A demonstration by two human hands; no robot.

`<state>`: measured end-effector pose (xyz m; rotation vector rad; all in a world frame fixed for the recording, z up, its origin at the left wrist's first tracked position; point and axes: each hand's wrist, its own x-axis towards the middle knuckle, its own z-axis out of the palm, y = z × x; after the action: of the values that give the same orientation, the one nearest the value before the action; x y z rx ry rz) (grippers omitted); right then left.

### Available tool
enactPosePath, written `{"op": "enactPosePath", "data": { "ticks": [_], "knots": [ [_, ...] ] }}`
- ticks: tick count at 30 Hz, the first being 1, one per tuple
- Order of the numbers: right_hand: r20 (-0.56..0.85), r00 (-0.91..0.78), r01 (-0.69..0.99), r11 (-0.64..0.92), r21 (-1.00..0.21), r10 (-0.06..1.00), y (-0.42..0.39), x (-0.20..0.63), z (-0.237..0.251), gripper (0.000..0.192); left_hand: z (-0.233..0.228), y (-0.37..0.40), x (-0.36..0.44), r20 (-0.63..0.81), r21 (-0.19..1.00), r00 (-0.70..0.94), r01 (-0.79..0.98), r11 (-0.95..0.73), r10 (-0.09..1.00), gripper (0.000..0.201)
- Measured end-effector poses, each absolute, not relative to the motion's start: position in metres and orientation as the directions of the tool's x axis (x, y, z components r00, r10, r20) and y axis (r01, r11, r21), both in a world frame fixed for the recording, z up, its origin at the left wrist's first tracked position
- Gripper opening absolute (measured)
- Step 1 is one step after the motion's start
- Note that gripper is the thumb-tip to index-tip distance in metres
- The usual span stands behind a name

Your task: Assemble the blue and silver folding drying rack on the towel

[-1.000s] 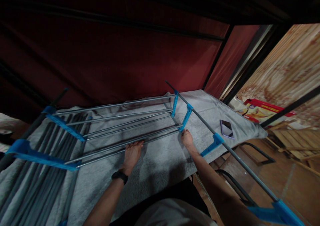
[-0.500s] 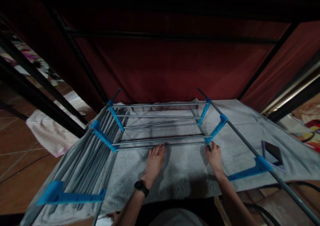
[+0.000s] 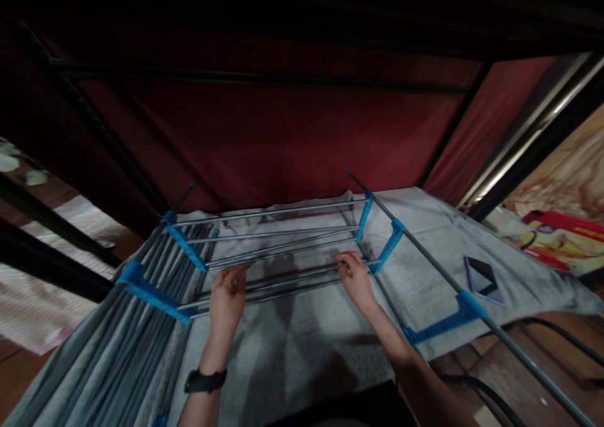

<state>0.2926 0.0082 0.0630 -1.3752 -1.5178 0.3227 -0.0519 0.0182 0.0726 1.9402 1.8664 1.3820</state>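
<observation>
A rack frame of grey metal tubes (image 3: pixel 427 254) and blue plastic brackets (image 3: pixel 391 244) lies on a pale cloth (image 3: pixel 302 345). Thin crossbars (image 3: pixel 283 211) run between the brackets on its two sides. My left hand (image 3: pixel 227 298), below a dark wristwatch (image 3: pixel 205 382), is over the nearer crossbars beside a left blue bracket (image 3: pixel 158 295). Its fingers are loosely bent, with no grip on a bar visible. Close to the right end of the same bars, my right hand (image 3: pixel 357 281) has its fingers half curled and apart. Whether either hand touches a bar is unclear.
Several loose grey tubes (image 3: pixel 136 345) lie along the cloth's left side. A phone (image 3: pixel 484 279) rests on the cloth at right. Dark red fabric (image 3: pixel 292 138) with black bars stands behind, and a colourful package (image 3: pixel 557 241) lies at far right.
My hands have moved apart and up over the nearer bars; the left went left, the right left the right bracket corner. The view has shifted, so the rack sits further left.
</observation>
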Motion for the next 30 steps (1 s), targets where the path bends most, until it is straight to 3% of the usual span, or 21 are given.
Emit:
{"op": "enactPosePath", "data": {
  "ticks": [4,9,12,16,19,24,30],
  "knots": [
    [0.398,0.263,0.57,0.191,-0.799,0.879,0.024,0.317,0.06,0.029,0.071,0.043,-0.054,0.4,0.635,-0.174,0.761,-0.135,0.9,0.029],
    [0.429,0.136,0.631,0.256,-0.732,0.893,0.055,0.325,0.084,0.033,0.079,0.07,-0.055,0.158,0.788,-0.412,0.6,0.137,0.898,0.031],
    [0.369,0.069,0.695,0.221,-0.684,0.927,0.076,0.309,0.1,0.032,0.089,0.077,-0.055,0.194,0.791,-0.441,0.599,0.126,0.876,0.032],
    [0.136,0.092,0.75,0.021,-0.661,0.986,0.094,0.296,0.11,0.027,0.103,0.081,-0.04,0.474,0.574,-0.073,0.781,-0.246,0.877,0.03],
    [0.016,0.237,0.752,-0.173,-0.635,0.971,0.099,0.307,0.108,0.025,0.114,0.092,-0.015,0.541,0.393,0.168,0.816,-0.424,0.824,0.034],
    [0.033,0.511,0.67,-0.374,-0.641,0.859,0.102,0.346,0.098,0.049,0.128,0.121,0.052,0.416,0.195,0.418,0.826,-0.529,0.808,0.04],
    [0.107,0.57,0.612,-0.334,-0.717,0.814,0.125,0.373,0.091,0.073,0.123,0.15,0.11,0.138,0.074,0.553,0.822,-0.565,0.822,0.042]
  ]
}}
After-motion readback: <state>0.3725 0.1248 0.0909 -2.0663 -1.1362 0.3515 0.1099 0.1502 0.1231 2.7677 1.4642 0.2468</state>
